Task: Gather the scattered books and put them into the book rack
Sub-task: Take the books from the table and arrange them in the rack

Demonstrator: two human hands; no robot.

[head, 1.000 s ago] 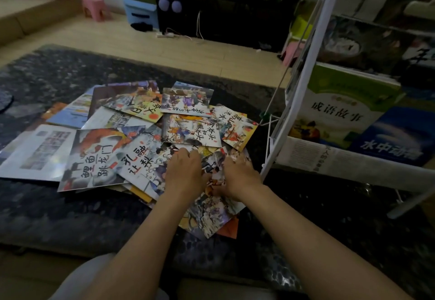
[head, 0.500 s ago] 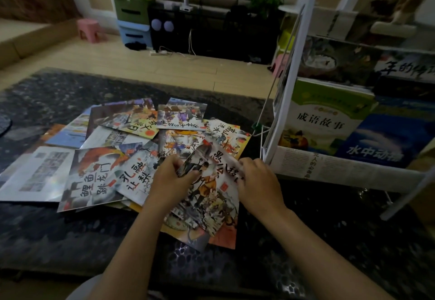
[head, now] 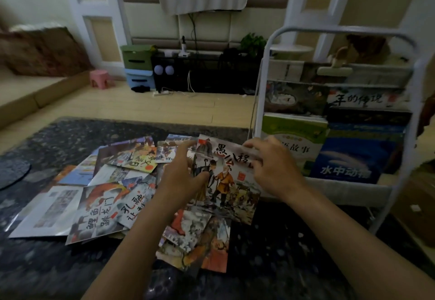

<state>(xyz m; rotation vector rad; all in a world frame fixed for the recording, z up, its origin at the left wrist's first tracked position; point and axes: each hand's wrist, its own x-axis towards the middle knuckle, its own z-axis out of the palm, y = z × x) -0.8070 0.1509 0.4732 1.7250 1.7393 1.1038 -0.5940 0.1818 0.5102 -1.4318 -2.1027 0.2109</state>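
Dark mottled surface (head: 47,264) with a floor of pale boards beyond it. At the left we recorded the scattered books (head: 98,207), which lay fanned and overlapping, most of them untouched. Moving right, the left hand (head: 181,177) pinched the left edge of one picture book (head: 226,182): its thumb lay on the cover, and its forefinger was spread along the top edge. The other fingers were hidden behind the cover. The right hand (head: 273,165) gripped the book's upper right corner with curled fingers. At the far right stood the book rack (head: 334,190), which already held a green book (head: 294,132) and a blue book (head: 353,158) in its lower pocket.

A second before, both hands were down on the pile. By this moment they had raised the picture book clear of the pile and tilted it nearly upright, its right edge near the rack's left post. We judged the pick-up complete and the placing into a pocket next. Most of the task remained, since the bulk of the pile still lay on the surface.
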